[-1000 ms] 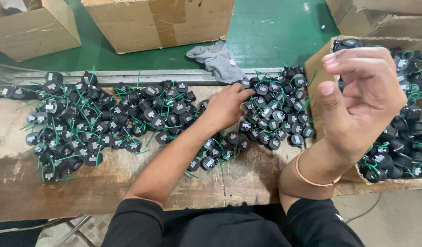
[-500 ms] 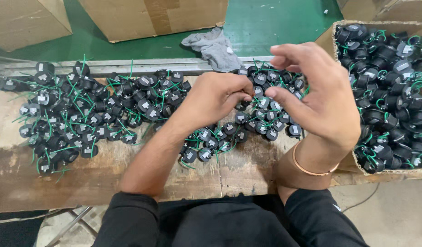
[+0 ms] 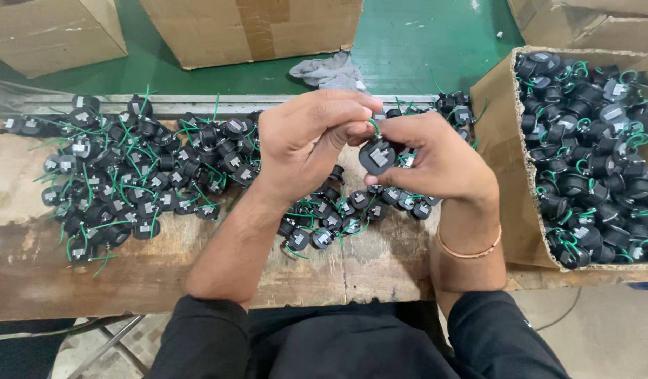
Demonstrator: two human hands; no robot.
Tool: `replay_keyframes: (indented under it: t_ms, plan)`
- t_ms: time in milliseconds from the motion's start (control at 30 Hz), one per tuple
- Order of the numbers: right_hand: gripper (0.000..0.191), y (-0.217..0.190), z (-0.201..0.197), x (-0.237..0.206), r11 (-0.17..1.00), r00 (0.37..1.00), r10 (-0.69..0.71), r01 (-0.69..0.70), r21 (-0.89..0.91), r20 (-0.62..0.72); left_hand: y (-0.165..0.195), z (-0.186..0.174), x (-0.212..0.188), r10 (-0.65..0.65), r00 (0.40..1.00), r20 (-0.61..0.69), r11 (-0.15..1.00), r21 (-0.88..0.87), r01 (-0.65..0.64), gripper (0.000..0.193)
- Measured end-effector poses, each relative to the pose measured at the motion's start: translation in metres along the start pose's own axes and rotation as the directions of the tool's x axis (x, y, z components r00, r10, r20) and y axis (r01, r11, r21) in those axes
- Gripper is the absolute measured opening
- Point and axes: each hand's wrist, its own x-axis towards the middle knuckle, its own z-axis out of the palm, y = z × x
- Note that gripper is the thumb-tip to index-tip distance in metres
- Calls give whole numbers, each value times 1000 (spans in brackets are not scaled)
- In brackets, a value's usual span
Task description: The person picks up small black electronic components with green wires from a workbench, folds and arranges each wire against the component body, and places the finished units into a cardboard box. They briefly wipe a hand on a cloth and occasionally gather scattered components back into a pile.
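We are holding one black round part [image 3: 377, 156] up between both hands: right hand [image 3: 436, 163] gripping it, left hand [image 3: 306, 140] pinching its green wire [image 3: 373, 126] (half a second ago both were lower, over the pile). Beyond, dozens of parts [image 3: 127, 175] are crowding the wooden bench [image 3: 127, 281]; one open carton [image 3: 506, 154] right, three cardboard boxes [image 3: 254, 28] farther.

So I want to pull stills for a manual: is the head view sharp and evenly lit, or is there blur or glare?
Head view: light is soft and even, with faint shadows under the left hand and right hand; the held black part is sharp; mild shine on the green floor; the cardboard box at the right edge looks slightly stretched; no motion blur.
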Motion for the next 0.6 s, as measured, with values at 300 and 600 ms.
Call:
replay_keyframes:
  t_ms: [300, 600]
  plan:
    - [31, -6, 11, 6, 925, 950, -79, -43, -377, -302, -15, -5, 9, -60, 995, 78, 989, 137, 49, 20]
    - [28, -30, 2, -9, 922, 924, -188, 49, -384, -332, -47, -9, 0, -355, 916, 190, 930, -26, 366, 28]
